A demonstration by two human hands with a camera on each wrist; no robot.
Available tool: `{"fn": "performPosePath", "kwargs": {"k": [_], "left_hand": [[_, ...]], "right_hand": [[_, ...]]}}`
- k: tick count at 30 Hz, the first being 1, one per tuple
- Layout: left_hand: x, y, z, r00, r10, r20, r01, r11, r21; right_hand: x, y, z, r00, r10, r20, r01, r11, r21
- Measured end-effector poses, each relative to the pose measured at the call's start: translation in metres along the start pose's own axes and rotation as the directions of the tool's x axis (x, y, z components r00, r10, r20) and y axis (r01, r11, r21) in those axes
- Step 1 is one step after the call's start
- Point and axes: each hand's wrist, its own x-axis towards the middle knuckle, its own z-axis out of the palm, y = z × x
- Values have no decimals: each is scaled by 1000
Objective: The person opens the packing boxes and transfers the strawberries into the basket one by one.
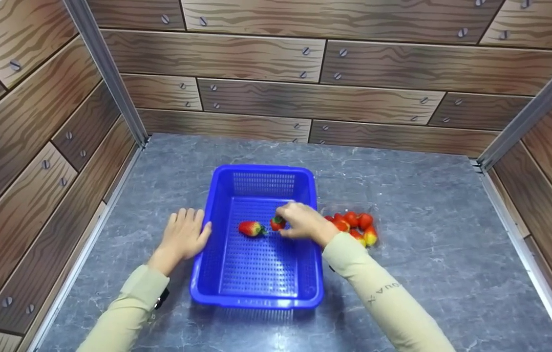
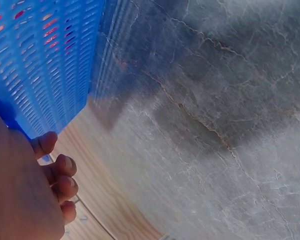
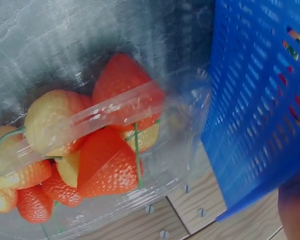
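The right hand (image 1: pixel 303 222) pinched a strawberry (image 1: pixel 276 225) within the blue basket (image 1: pixel 256 301), toward its right edge — just beside a second strawberry (image 1: pixel 249 228) on the basket's floor. The left hand (image 1: pixel 183 235), fingers straight, touched the basket's left edge with its thumb. Beyond the right edge, on the bench (image 1: pixel 432 220), a clear container (image 3: pixel 145 198) held more strawberries (image 3: pixel 110 162) — red, some partly yellow.

The basket (image 1: pixel 256 301) opens upward, so a hand could dip over its near rim to the floor there; its walls bar sideways entry. The left hand (image 1: pixel 185 233) blocks part of the left rim. The right hand (image 1: pixel 301 222), with a held strawberry (image 1: pixel 276 225), takes up room beside a lying strawberry (image 1: pixel 249 228). Outside, the tub (image 3: pixel 115 105) flanks the right wall; farther right, the table (image 1: pixel 442 254) gives passage.
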Motion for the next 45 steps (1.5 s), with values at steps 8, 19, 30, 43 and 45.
{"fn": "performPosePath", "kwargs": {"k": [8,19,30,43,45], "left_hand": [[0,2,0,999,11,-41,-10,1000,19],[0,0,3,993,54,-104,-51,998,36],[2,0,1,999,31,-45,-31,999,-7],[0,0,2,996,50,-73,-51,999,-2],[-1,-1,2,997,45,-68,-46,999,-4]], "right_hand": [[-1,-12,9,994,30,101,-23,997,-67],[7,-17,15,987,78,142,-78,997,-5],[7,-18,17,987,110,119,-115,993,39],[4,-21,20,988,152,28,-150,987,-62],[4,-22,17,985,170,5,-170,985,-40]]}}
